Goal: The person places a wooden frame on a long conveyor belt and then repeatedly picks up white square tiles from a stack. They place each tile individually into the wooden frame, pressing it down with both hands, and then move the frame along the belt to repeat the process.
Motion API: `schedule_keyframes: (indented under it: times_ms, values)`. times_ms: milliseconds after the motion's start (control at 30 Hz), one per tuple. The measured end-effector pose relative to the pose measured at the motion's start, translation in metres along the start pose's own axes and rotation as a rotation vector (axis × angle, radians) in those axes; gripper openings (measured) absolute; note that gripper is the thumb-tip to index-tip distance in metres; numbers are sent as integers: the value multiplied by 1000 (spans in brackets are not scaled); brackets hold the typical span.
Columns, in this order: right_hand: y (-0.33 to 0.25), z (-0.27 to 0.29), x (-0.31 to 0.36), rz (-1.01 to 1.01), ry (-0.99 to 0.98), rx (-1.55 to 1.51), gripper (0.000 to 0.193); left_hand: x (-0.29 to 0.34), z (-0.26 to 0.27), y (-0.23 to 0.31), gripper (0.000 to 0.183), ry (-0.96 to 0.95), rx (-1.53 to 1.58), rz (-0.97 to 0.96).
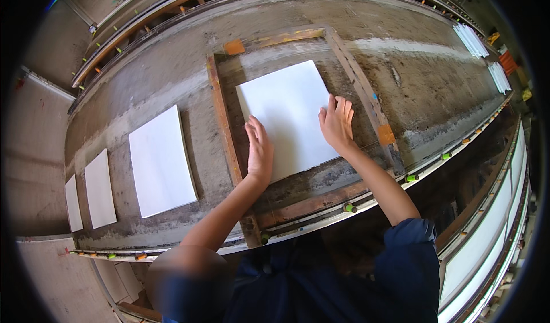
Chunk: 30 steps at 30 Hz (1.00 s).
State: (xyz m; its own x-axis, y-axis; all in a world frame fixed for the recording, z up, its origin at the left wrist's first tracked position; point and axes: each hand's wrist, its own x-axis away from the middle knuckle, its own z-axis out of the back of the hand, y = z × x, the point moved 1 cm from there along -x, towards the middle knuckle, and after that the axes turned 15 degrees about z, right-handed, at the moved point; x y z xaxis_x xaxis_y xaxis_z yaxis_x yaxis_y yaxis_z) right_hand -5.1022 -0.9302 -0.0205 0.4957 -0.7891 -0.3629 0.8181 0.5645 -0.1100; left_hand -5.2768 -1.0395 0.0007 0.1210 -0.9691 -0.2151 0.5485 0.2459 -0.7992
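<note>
A white rectangular sheet or thin stack of paper point(292, 105) lies on the long worktable, inside a worn wooden frame point(220, 117). My left hand point(260, 151) rests against its left edge, fingers extended and pointing away from me. At the opposite edge, my right hand point(338, 121) touches the paper with fingers spread a little. Neither hand grasps anything; the paper sits between them. The frame surrounds the paper on all sides, with orange tape point(386, 134) on its right bar and another orange patch at the far left corner.
Left of the frame lie more white paper stacks, a large one point(162, 162) and two farther off point(100, 188). White bundles point(471, 41) sit at the table's far right end. Green and orange pegs point(350, 208) line the near rail. Another long table point(487, 231) stands at the lower right.
</note>
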Motion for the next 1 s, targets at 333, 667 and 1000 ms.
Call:
schedule_keyframes:
  times_ms: [333, 667, 1000]
  values:
    - [-8, 1, -8, 566, -31, -136, 50, 11, -3, 7, 67, -184, 909, 248]
    - [-9, 9, -19, 678, -209, -243, 63, -11, -1, 22, 81, -179, 1249, 424]
    - [0, -37, -116, 861, -212, -323, 55, -122, -41, 28, 81, -181, 1145, 340]
